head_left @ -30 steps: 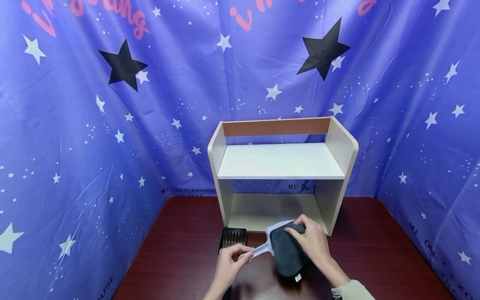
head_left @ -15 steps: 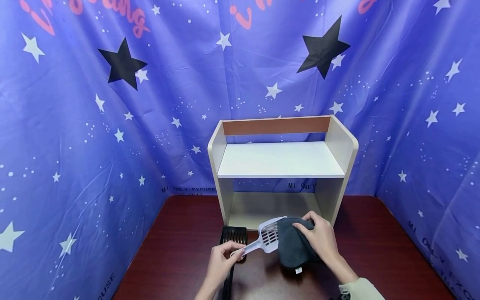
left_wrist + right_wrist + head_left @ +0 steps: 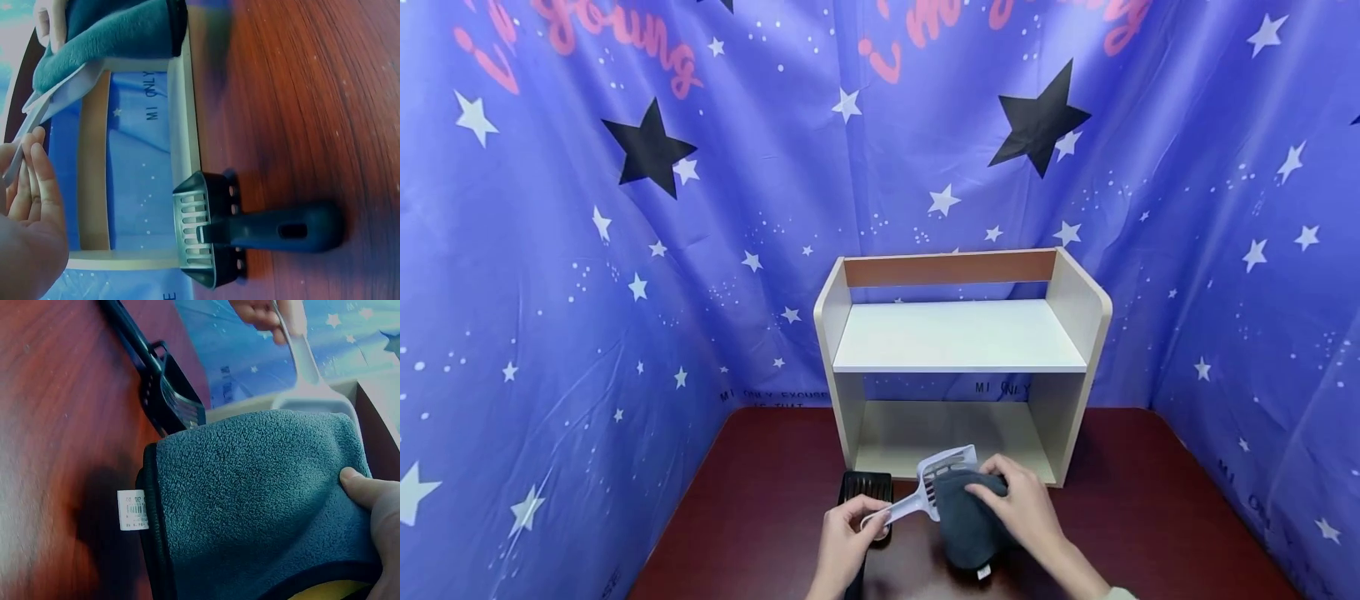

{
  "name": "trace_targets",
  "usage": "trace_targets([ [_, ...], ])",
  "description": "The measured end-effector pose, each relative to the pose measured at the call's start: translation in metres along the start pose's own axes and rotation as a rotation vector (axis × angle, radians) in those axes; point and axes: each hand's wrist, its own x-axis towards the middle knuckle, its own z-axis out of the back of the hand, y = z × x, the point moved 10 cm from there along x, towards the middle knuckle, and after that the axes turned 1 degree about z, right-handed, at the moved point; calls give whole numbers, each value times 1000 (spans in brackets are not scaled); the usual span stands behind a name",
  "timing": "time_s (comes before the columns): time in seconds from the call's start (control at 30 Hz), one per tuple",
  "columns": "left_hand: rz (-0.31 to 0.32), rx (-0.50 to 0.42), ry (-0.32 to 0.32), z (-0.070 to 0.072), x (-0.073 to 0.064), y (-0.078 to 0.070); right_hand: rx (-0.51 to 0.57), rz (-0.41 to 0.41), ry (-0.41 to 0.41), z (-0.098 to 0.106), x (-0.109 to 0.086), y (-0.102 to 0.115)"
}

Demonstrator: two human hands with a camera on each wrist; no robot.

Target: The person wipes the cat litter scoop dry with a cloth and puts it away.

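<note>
A pale litter scoop [image 3: 928, 487] with a slotted head is held above the table. My left hand [image 3: 844, 537] pinches the end of its handle between thumb and fingers. My right hand [image 3: 1021, 510] grips a dark grey-green cloth [image 3: 966, 521], which lies against the slotted head and hides part of it. In the right wrist view the folded cloth [image 3: 250, 500] shows a fuzzy surface, a black edge and a white label [image 3: 132, 510]. Beside my left hand a black slotted scoop [image 3: 269, 231] lies on the table.
A two-tier shelf unit [image 3: 958, 335] with a white upper board stands on the table just behind the hands. The dark red wooden table [image 3: 760, 500] reaches to a blue star-patterned curtain [image 3: 760, 208] at the back and sides.
The cloth slid right along the pale scoop, baring its slots, then moved back left over part of the head. The left hand keeps its hold on the handle. The head view tilted slightly.
</note>
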Motion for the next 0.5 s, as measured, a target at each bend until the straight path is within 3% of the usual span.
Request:
trace_targets([
  [0.23, 46, 40, -46, 3, -7, 10, -61, 52, 35, -14, -13, 16],
  [0.37, 57, 37, -42, 3, -9, 12, -100, 44, 35, -12, -16, 7],
  [0.5, 21, 24, -47, 6, -4, 7, -117, 6, 29, -4, -10, -9],
])
